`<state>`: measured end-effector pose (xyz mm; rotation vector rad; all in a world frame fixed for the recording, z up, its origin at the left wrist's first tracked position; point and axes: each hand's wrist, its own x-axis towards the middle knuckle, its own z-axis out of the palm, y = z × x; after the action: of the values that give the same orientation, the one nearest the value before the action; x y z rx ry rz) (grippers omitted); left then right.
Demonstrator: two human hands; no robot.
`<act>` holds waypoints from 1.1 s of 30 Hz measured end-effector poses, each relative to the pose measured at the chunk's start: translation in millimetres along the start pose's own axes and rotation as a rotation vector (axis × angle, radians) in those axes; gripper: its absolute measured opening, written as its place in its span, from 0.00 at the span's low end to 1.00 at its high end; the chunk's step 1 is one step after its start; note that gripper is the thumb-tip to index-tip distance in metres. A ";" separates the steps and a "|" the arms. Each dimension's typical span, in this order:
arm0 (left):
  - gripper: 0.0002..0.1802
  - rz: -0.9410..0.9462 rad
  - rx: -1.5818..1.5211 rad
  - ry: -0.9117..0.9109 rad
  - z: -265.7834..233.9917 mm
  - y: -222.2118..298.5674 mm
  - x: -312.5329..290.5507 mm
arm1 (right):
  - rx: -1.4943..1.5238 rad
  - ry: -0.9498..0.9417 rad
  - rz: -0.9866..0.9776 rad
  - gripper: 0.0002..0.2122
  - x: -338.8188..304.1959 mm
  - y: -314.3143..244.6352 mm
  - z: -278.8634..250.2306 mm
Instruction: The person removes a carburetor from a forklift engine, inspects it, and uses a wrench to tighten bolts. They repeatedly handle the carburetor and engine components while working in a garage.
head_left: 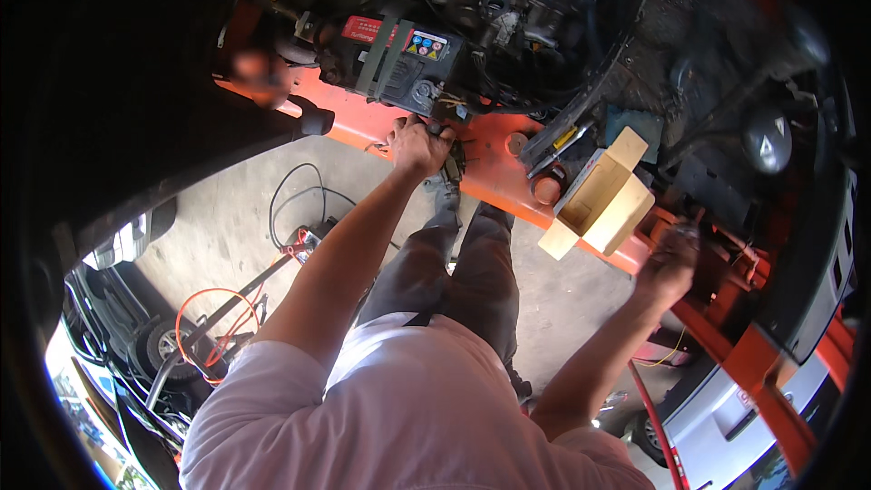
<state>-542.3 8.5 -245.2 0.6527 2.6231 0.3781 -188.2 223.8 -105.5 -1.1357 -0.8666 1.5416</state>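
My left hand (pixel 420 147) is at the edge of an orange metal frame (pixel 367 120), just below a black and red car battery (pixel 404 59). Its fingers are closed around a small dark thing I cannot make out, beside cables and the battery's near terminal (pixel 425 91). Off to the right, my right hand (pixel 667 268) is raised with curled fingers, blurred at the tips. Whatever it holds is too smeared to name. Nearest to it is an open cardboard box (pixel 594 200) with its flaps spread, resting on the orange frame.
Beyond the battery lies an engine (pixel 508 14) with hoses. A yellow-handled screwdriver (pixel 562 139) and a reddish round container (pixel 548 188) sit left of the box. Orange bars (pixel 771 390) stand at right. Black cable (pixel 274 209) and an orange hose (pixel 204 295) lie over the floor at left.
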 end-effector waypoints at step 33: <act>0.33 -0.004 0.047 -0.001 -2.6 2.7 -1.5 | -0.526 -0.664 0.784 0.11 -74.2 262.8 109.8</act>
<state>-541.3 9.6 -241.5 0.6631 2.6393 0.3160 -365.9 87.3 -296.3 -1.4566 -1.4279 2.5151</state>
